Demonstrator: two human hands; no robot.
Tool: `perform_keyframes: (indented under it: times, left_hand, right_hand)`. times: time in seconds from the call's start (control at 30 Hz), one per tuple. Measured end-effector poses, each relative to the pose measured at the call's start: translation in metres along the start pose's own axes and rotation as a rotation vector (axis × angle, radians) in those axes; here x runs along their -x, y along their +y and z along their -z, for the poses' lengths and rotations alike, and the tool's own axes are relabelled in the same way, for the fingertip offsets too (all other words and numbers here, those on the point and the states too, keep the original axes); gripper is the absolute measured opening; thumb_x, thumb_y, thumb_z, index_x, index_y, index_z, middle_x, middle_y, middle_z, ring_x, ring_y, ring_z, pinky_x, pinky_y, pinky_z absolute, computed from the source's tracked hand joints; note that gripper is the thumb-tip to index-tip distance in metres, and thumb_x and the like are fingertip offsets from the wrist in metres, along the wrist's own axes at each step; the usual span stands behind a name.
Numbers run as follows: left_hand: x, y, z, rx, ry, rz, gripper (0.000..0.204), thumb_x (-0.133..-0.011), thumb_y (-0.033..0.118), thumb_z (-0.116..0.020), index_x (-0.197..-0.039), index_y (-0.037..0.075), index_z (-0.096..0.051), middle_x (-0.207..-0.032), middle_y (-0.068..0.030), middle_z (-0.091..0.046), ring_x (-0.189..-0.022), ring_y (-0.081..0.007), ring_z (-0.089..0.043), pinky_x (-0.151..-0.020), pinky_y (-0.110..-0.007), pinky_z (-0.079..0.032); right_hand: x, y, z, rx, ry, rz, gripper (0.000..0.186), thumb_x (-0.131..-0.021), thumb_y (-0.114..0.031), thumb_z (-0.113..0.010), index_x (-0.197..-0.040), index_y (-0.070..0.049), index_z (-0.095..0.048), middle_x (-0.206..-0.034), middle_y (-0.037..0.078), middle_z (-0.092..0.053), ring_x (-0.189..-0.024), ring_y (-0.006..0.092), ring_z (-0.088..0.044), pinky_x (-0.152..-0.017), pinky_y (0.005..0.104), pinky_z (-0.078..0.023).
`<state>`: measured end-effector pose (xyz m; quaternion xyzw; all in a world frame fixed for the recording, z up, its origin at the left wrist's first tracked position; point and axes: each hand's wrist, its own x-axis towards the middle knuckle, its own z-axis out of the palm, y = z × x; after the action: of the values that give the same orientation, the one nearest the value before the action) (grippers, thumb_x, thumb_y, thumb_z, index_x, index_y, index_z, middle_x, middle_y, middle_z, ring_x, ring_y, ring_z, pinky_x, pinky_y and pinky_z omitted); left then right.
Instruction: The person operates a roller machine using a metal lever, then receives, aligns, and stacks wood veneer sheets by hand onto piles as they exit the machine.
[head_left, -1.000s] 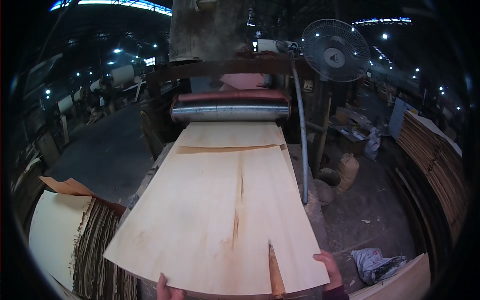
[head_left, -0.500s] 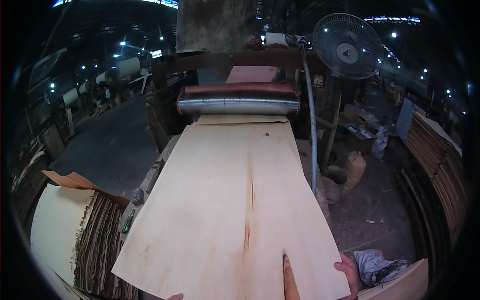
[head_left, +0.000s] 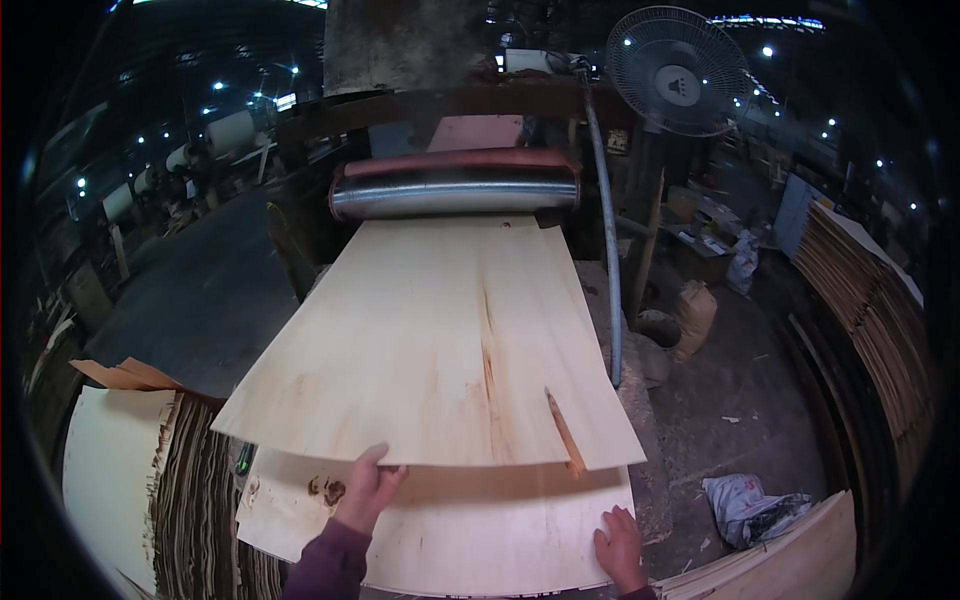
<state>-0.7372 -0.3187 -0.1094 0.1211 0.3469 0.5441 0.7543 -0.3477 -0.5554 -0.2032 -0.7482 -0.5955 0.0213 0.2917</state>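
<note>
A pale veneer sheet (head_left: 410,340), with streaks and a narrow split near its right corner, slopes up to the metal roller (head_left: 450,195), its far end at the roller. My left hand (head_left: 368,488) grips its near edge, thumb on top. Below it lies another veneer sheet (head_left: 450,530) with dark knots on the left. My right hand (head_left: 620,552) has let the upper sheet be and rests, fingers loosely bent and apart, on the right side of the lower sheet.
Veneer stacks stand at left (head_left: 112,470) and right (head_left: 850,320). A vertical pipe (head_left: 605,250) runs beside the roller under a fan (head_left: 676,70). Sacks (head_left: 750,510) and a bucket (head_left: 658,325) sit on the floor at right.
The sheet has moved forward into the roller, uncovering a lower sheet. My left hand has come forward with it; my right hand has released its corner and touches the lower sheet.
</note>
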Motion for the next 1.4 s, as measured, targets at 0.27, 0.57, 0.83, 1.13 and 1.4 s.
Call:
perform_keyframes:
  times: [0.27,0.57,0.83,1.13,1.4]
  left_hand:
    - [-0.17,0.019,-0.024,-0.003,0.004,0.026,0.024,-0.097,0.018,-0.051,-0.105,-0.006,-0.051,-0.099,-0.0197,-0.062,-0.089,-0.0299,-0.062,-0.074,-0.035,-0.057]
    - [-0.076,-0.039,0.034,-0.042,-0.246,0.423,0.041,-0.099,0.029,-0.054,-0.12,-0.006,-0.057,-0.112,-0.0189,-0.067,-0.098,-0.0257,-0.067,-0.075,-0.03,-0.057]
    - [0.223,-0.084,0.107,-0.319,0.042,0.178,0.033,-0.098,0.01,-0.049,-0.128,-0.004,-0.053,-0.128,-0.0171,-0.059,-0.119,-0.0274,-0.056,-0.104,-0.037,-0.044]
    - [0.174,-0.034,0.12,0.002,0.008,0.015,0.048,-0.096,0.026,-0.055,-0.139,0.005,-0.045,-0.136,-0.0149,-0.054,-0.124,-0.0298,-0.054,-0.104,-0.042,-0.045]
    - [0.166,-0.049,0.138,-0.101,0.008,0.002,0.05,-0.089,0.012,-0.058,-0.137,0.004,-0.045,-0.132,-0.0113,-0.058,-0.117,-0.0274,-0.059,-0.094,-0.04,-0.051]
  right_hand:
    - [0.028,-0.011,0.013,0.111,0.056,-0.177,0.043,-0.081,-0.022,-0.064,-0.116,0.002,-0.062,-0.119,0.025,-0.062,-0.114,0.0417,-0.057,-0.1,0.0469,-0.044]
    - [-0.007,0.023,0.037,-0.247,-0.109,-0.455,0.036,-0.079,-0.019,-0.072,-0.107,0.003,-0.063,-0.085,0.016,-0.067,-0.077,0.0276,-0.067,-0.07,0.0377,-0.053]
    - [-0.088,-0.067,0.098,-1.102,-0.567,-0.3,0.035,-0.091,-0.012,-0.063,-0.121,0.006,-0.059,-0.108,0.009,-0.068,-0.092,0.0178,-0.067,-0.082,0.0314,-0.054]
    - [-0.059,-0.017,0.102,-1.418,-0.402,-0.549,0.042,-0.088,-0.004,-0.054,-0.13,0.005,-0.054,-0.117,0.015,-0.066,-0.103,0.0243,-0.066,-0.09,0.0365,-0.053]
    - [-0.042,0.01,0.064,-1.34,-0.42,-0.703,0.044,-0.086,-0.006,-0.056,-0.129,0.002,-0.055,-0.116,0.013,-0.066,-0.104,0.0226,-0.066,-0.091,0.0352,-0.052]
